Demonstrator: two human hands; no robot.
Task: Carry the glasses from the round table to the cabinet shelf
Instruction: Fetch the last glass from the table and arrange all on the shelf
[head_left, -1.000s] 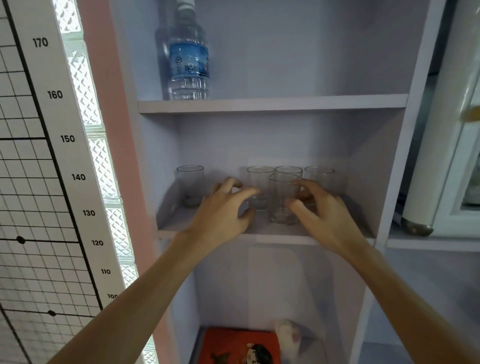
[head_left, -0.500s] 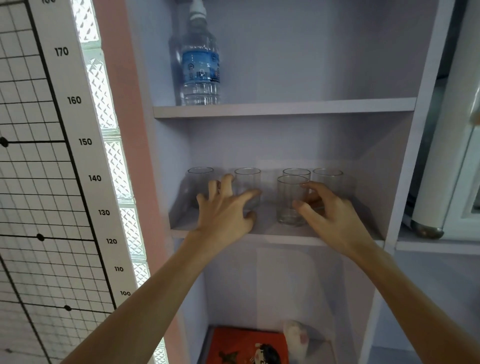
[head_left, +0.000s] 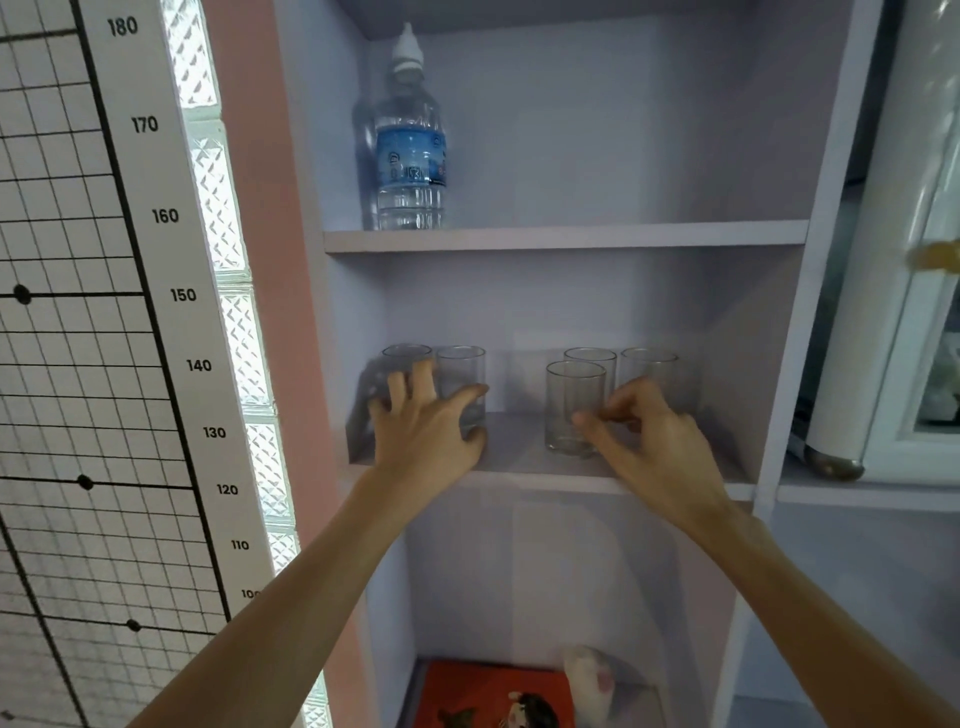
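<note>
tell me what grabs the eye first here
Five clear glasses stand on the middle shelf of a pale cabinet, two at the left and three at the right. The left hand grips the second glass from the left, and the right hand pinches the front glass. A water bottle stands on the shelf above.

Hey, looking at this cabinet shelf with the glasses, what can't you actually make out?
1. Head view: the left hand covers the lower halves of the two leftmost glasses; gripping or just touching, unclear.
2. The right hand has motion-blurred fingers by the front glass; contact unclear.
3. The orange item below is cut off by the bottom edge.
4. The bottle label print is too small.
</note>
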